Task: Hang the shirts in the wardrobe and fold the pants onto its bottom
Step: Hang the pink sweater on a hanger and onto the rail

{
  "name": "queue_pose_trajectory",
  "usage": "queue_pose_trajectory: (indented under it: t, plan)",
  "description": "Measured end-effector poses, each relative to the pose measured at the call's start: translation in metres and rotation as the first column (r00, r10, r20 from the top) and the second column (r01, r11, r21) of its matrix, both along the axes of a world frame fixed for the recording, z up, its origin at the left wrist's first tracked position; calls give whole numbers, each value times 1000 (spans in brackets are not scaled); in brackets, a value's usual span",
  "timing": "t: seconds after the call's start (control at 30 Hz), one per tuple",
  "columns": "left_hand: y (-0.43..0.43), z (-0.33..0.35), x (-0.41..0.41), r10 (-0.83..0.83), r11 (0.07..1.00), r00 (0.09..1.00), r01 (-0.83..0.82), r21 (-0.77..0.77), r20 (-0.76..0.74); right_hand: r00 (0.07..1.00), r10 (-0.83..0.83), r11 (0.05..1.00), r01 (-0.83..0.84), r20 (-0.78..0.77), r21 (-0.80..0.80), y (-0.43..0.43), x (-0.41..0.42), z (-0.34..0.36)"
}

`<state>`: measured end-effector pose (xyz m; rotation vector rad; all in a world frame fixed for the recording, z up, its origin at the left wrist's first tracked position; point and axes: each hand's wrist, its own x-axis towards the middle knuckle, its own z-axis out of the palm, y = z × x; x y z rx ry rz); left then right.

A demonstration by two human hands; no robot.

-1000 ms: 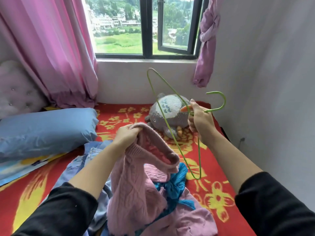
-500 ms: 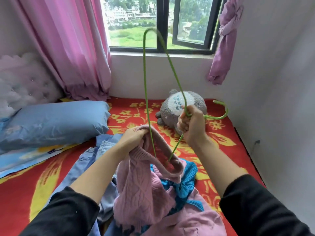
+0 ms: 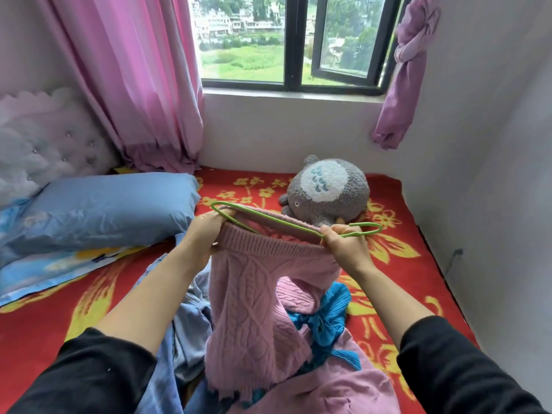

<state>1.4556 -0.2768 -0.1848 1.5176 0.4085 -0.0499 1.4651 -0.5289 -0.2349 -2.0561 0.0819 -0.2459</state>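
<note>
Hanger position: green hanger (image 3: 268,217) is held above the bed, partly inside the ribbed opening of the pink sweater (image 3: 260,288).
Long axis: near level, running left to right; the hook points right.
Left hand (image 3: 206,231): fingers curled round the sweater's rib and the hanger's left end.
Right hand (image 3: 343,249): pinches the hanger wire at the base of the hook.
Edges: the sweater hangs onto jeans (image 3: 185,324); plush toy (image 3: 328,189) sits just beyond.
Open room: red blanket (image 3: 403,264) lies between the hook and the wall (image 3: 493,204).
</note>
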Motion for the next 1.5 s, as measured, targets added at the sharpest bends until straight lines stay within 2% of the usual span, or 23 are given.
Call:
queue_pose_trajectory:
  t: [0.07, 0.2, 0.33, 0.53, 0.57, 0.6, 0.67, 0.7, 0.77, 0.97, 1.07, 1.1, 1.17, 1.2, 1.27, 1.3, 1.4, 1.5]
  plan:
    - [4, 2, 1, 48, 999, 999, -48, 12, -7, 999, -46, 991, 46, 4, -122, -5, 3, 9]
    - [10, 6, 0, 88, 995, 996, -89, 35, 10, 998, -49, 962, 57, 38, -266, -13, 11, 25]
    - [15, 8, -1, 111, 991, 994, -112, 67, 14, 999, -1, 942, 15, 41, -335, -20, 21, 29]
    - [27, 1, -5, 48, 953, 998, -55, 297, 32, 998, -51, 903, 56, 23, -426, -21, 28, 19]
    - [29, 0, -7, 22, 923, 998, -44, 383, 62, 999, -50, 900, 48, 7, -433, -20, 28, 20]
    - [30, 0, -9, -23, 845, 994, -38, 533, 107, 999, -49, 892, 39, -10, -450, -18, 28, 21]
    - [25, 2, -17, -160, 582, 964, -80, 810, 211, 999, -36, 849, 24, -12, -528, -11, 27, 19]
    - [23, 4, -19, -216, 497, 942, -118, 860, 255, 1000, -23, 825, 25, 10, -565, -6, 27, 16]
    - [20, 10, -20, -243, 468, 927, -147, 872, 286, 1000, 16, 818, -2, 19, -575, 5, 27, 20]
    - [11, 30, -13, -156, 550, 937, -181, 815, 314, 992, 123, 832, -119, -28, -542, 41, 35, 65]
    - [9, 30, -16, -281, 564, 921, -69, 823, 269, 981, 169, 758, -194, -100, -622, 56, 26, 66]
    - [14, 29, -18, -320, 572, 914, -23, 820, 249, 978, 169, 767, -210, -124, -607, 56, 25, 70]
    - [28, 26, -21, -337, 620, 907, 12, 784, 252, 978, 158, 845, -204, -134, -494, 53, 28, 86]
    - [35, 25, -22, -333, 610, 910, 8, 792, 246, 979, 167, 883, -202, -119, -424, 53, 30, 96]
    - [44, 24, -24, -360, 482, 915, 13, 876, 184, 973, 221, 920, -232, -70, -316, 61, 31, 116]
    - [47, 24, -26, -373, 447, 910, 9, 895, 178, 966, 255, 923, -258, -47, -287, 68, 30, 126]
    - [46, 32, -37, -314, 524, 886, -137, 841, 340, 948, 319, 903, -300, 13, -309, 90, 22, 153]
    - [44, 49, -52, -222, 457, 845, -350, 817, 486, 918, 375, 867, -300, 126, -397, 103, 11, 176]
